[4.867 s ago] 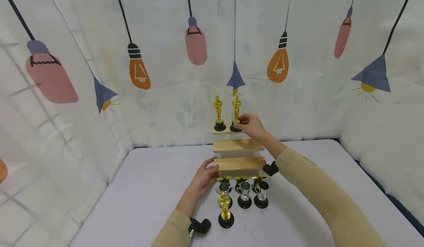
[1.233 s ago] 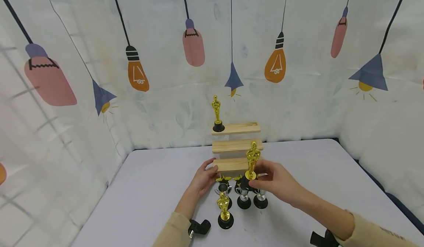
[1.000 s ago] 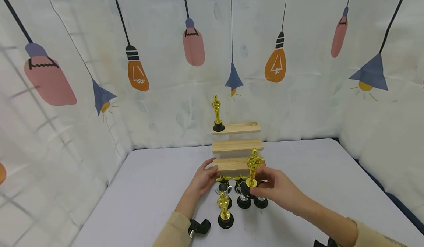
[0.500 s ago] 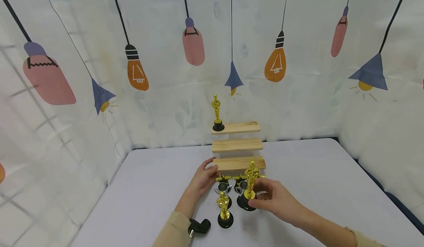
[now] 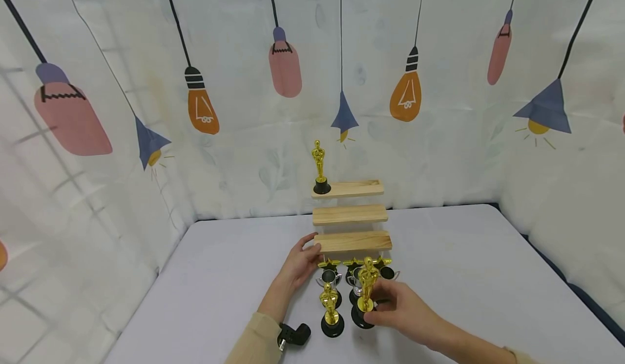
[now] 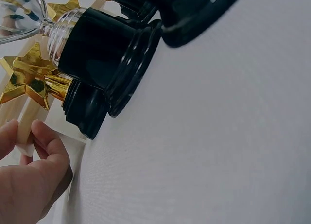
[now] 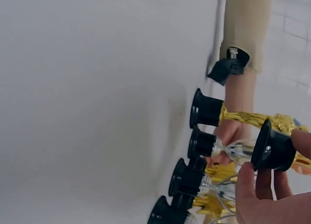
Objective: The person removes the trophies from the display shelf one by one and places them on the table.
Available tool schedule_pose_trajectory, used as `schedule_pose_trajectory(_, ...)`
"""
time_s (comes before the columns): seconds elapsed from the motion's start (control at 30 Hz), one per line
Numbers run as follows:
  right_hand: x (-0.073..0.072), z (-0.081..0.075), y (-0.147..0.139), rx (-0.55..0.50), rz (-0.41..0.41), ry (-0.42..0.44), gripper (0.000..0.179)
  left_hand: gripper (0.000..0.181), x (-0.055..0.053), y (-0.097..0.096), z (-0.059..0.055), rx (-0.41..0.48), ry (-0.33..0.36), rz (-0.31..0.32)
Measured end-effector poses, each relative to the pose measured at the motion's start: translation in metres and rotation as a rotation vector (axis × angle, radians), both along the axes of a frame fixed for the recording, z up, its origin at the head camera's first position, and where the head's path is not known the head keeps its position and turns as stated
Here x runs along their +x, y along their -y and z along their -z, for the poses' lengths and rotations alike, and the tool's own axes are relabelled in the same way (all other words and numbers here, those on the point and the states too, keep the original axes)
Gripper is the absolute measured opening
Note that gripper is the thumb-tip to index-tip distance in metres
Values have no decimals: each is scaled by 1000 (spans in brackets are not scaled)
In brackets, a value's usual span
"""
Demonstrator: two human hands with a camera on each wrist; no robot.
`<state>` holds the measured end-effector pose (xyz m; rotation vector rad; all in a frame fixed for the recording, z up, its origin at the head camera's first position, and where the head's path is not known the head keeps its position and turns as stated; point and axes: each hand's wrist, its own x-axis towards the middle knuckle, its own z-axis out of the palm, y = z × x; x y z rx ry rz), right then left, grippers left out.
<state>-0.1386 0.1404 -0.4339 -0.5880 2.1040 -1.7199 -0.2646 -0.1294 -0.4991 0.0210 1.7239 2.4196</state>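
My right hand (image 5: pixel 405 310) holds a gold figure trophy (image 5: pixel 368 282) upright by its black base, thumb in front. In the right wrist view that base (image 7: pixel 276 148) appears raised off the table. Just left of it, a second gold figure trophy (image 5: pixel 329 305) stands on the table. My left hand (image 5: pixel 298 266) grips the left end of the lowest board (image 5: pixel 354 241) of a stepped wooden rack; the left wrist view shows thumb and fingers around the board's end (image 6: pixel 26 129). A third gold figure trophy (image 5: pixel 319 160) stands at the top board's left end.
Silver cup trophies (image 5: pixel 328 277) stand behind the figures, partly covered by the held one. Gold star trophies (image 5: pixel 354 264) line up behind them, before the rack. The middle board (image 5: pixel 350 214) is bare. White tablecloth (image 5: pixel 224 277) spreads around; a patterned curtain (image 5: pixel 244 163) hangs behind.
Earlier my right hand was at a figure trophy on the top board; that trophy has left the board and come down toward me, beside the front figure. My left hand stays on the rack.
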Motion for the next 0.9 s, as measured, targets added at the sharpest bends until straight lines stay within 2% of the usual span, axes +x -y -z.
schedule_pose_trajectory(0.13, 2, 7, 1, 34, 19, 17, 35, 58, 0, 0, -1, 3, 4, -2)
schedule_pose_trajectory(0.5, -2, 32, 0, 40, 38, 68, 33, 57, 0, 0, 0, 4, -1, -5)
schedule_pose_trajectory(0.9, -4, 42, 1, 85, 54, 51, 32, 57, 1, 0, 0, -3, 2, -6)
